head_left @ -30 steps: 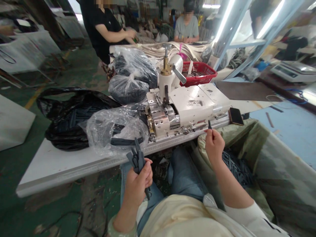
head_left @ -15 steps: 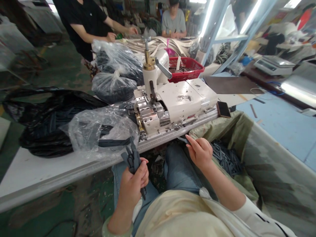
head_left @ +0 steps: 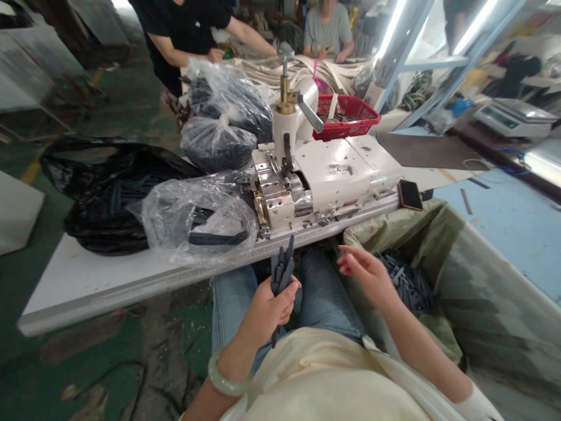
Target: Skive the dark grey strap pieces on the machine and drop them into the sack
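Note:
A bunch of dark grey strips (head_left: 283,269) is gripped in my left hand (head_left: 274,304), in front of the table edge and above my lap. My right hand (head_left: 366,272) holds nothing, its fingers apart and pointing left, beside the green cloth bin liner (head_left: 381,231). Just beyond both hands stands the white machine (head_left: 346,175) with its metal head. Left of it, a clear plastic bag (head_left: 175,222) with dark strips lies on the white table (head_left: 109,286).
A black bag (head_left: 96,234) of strips lies at the left. More tied bags (head_left: 219,143) and a red basket (head_left: 350,120) stand behind. A phone (head_left: 411,195) rests at the machine's right. Dark strips (head_left: 407,280) fill the bin. Two people work across the table.
The strip that was in my right hand is gone and its fingers have spread. My left hand has moved right with its bunch. The whole view has shifted, with the machine further right.

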`<state>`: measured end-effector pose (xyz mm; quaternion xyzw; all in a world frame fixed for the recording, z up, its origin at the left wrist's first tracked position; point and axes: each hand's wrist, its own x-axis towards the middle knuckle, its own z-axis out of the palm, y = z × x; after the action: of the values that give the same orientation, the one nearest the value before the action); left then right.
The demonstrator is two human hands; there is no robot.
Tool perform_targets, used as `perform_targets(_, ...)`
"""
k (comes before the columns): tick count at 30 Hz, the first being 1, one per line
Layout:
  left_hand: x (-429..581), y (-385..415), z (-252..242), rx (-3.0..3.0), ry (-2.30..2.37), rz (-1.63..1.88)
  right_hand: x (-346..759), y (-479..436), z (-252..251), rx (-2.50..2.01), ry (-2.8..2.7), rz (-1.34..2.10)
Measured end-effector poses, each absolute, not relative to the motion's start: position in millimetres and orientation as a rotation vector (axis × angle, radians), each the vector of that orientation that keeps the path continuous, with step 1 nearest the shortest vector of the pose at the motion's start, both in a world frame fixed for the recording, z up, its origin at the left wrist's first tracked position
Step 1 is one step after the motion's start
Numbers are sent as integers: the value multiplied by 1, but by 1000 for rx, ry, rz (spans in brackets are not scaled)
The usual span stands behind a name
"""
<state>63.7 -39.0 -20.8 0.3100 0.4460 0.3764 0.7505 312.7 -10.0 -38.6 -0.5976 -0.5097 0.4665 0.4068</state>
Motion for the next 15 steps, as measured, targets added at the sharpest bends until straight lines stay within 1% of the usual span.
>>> perform_targets(1,65,-40,-20,681,966,786,286,-6,-30,-1315,-1234,1414)
perform_targets(2,66,-42,-19,680,960,753,262,-2,-23,-1164,-1186,1577)
perform_targets(3,65,-44,-18,675,957,726,241,1,-18,-1051,-1145,1702)
perform_targets(5,62,-49,-16,651,946,699,213,7,-13,-937,-1057,1842)
perform_targets(7,56,-53,-13,601,931,705,201,12,-12,-884,-928,1884)
perform_targets(11,39,-54,-9,491,931,790,207,21,-14,-789,-669,1851)
perform_targets(15,33,-47,-6,484,1002,941,217,21,-11,-763,-607,1904)
